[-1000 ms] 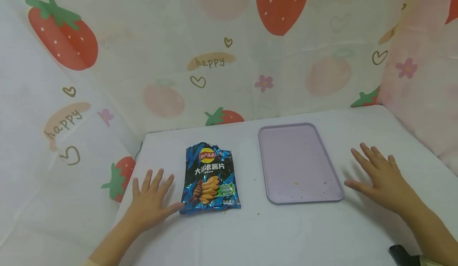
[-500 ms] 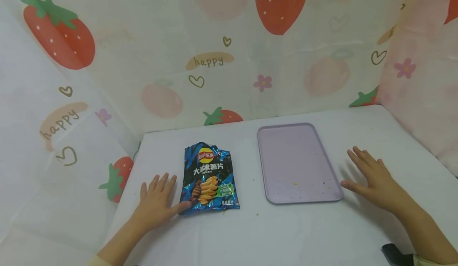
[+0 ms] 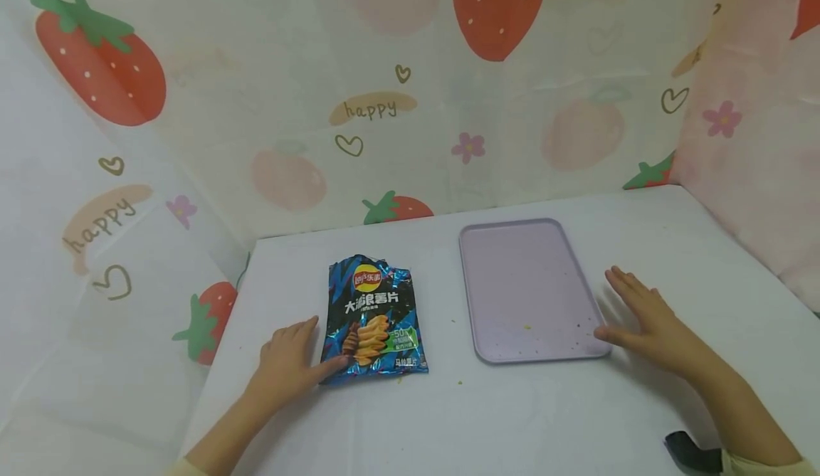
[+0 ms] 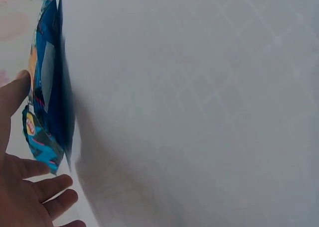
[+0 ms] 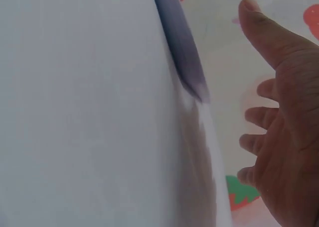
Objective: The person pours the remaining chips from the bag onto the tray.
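Note:
A blue and black potato chip bag with a torn top lies flat on the white table. My left hand is at its lower left, thumb over the bag's corner and fingers along its left side. In the left wrist view the bag shows edge-on, between the thumb and the spread fingers. A shallow lilac tray with a few crumbs lies to the right. By its lower right edge hovers my right hand, fingers extended, the thumb overlapping the rim. The right wrist view shows this hand apart from the tray.
Small crumbs are scattered on the white table between bag and tray. A dark strap is at the right wrist. Behind the table and at its sides hangs a strawberry-print cloth.
My left hand has moved right, its thumb now over the bag's corner and its fingers closer together. My right hand has moved left to the tray's edge. Bag and tray stay put.

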Demonstrator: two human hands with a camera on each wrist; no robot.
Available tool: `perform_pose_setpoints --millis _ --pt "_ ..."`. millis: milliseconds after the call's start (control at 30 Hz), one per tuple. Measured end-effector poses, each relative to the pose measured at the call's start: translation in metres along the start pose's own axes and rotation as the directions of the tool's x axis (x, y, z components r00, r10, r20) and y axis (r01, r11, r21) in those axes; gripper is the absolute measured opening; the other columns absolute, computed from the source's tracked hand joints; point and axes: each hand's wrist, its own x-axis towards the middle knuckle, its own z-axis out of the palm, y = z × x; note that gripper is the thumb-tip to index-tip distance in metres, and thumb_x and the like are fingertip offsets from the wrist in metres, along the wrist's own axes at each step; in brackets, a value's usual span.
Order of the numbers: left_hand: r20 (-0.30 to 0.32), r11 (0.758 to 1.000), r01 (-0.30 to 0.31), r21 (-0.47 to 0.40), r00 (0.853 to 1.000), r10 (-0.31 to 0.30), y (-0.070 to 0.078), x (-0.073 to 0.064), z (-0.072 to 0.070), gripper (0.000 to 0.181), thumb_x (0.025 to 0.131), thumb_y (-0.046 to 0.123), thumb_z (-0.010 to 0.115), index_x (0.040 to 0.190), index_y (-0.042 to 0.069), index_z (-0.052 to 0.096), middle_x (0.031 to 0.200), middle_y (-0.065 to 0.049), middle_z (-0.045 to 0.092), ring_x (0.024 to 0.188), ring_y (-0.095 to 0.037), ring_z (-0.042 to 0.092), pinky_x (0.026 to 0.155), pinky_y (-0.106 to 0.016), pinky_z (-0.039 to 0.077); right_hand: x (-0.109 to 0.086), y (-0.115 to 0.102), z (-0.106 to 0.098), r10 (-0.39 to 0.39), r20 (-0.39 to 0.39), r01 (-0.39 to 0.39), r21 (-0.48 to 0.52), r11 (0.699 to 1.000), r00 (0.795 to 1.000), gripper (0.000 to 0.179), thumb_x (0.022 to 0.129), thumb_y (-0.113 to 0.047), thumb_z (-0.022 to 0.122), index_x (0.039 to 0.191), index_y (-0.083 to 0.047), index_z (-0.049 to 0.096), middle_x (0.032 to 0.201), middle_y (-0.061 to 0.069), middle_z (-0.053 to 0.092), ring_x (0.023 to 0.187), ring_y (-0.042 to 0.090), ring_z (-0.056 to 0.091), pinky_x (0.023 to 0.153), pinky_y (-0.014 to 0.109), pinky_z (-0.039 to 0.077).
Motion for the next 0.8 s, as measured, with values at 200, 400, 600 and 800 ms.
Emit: perform_pose_setpoints --millis 200,400,600,800 --pt "0.015 0.995 0.031 -0.094 0.999 -0.029 0.004 0.003 0.001 0.101 0.083 0.070 0.071 0.152 0.002 0.043 0.146 -0.024 0.055 0.134 -0.045 0.047 0.107 -0.068 0.039 -0.001 0.002 0.008 0.022 0.024 -0.023 0.037 0.999 0.999 0.102 0.087 -0.031 0.082 0.164 -0.008 0.018 0.168 0.025 0.015 0.154 0.050 0.006 0.125 0.056 -0.007" --pt "0.021 0.976 0.084 -0.200 0.996 -0.081 0.003 0.009 0.005 0.102 0.081 0.068 0.076 0.151 0.001 0.044 0.135 -0.021 0.064 0.126 -0.041 0.056 0.104 -0.062 0.046 -0.002 0.009 0.016 -0.013 0.017 0.012 0.046 0.999 1.000 0.105 0.084 -0.028 0.085 0.164 -0.007 0.019 0.167 0.026 0.018 0.153 0.052 0.008 0.127 0.046 -0.007" --pt "0.056 0.945 0.140 -0.296 0.990 -0.129 0.007 0.010 0.005 0.098 0.081 0.058 0.081 0.150 0.000 0.043 0.125 -0.016 0.069 0.104 -0.025 0.065 0.090 -0.045 0.058 -0.003 0.013 0.020 -0.050 0.011 0.049 0.041 0.998 0.999 0.108 0.081 -0.027 0.086 0.162 -0.002 0.020 0.164 0.032 0.020 0.152 0.054 0.010 0.127 0.049 -0.006" --pt "0.095 0.915 0.178 -0.361 0.984 -0.153 0.008 0.010 0.005 0.097 0.081 0.054 0.083 0.149 -0.001 0.043 0.125 -0.020 0.068 0.101 -0.024 0.067 0.087 -0.044 0.059 -0.003 0.014 0.024 -0.077 0.009 0.077 0.025 0.997 0.997 0.109 0.078 -0.028 0.088 0.161 0.001 0.023 0.160 0.037 0.023 0.150 0.057 0.013 0.126 0.054 -0.007"
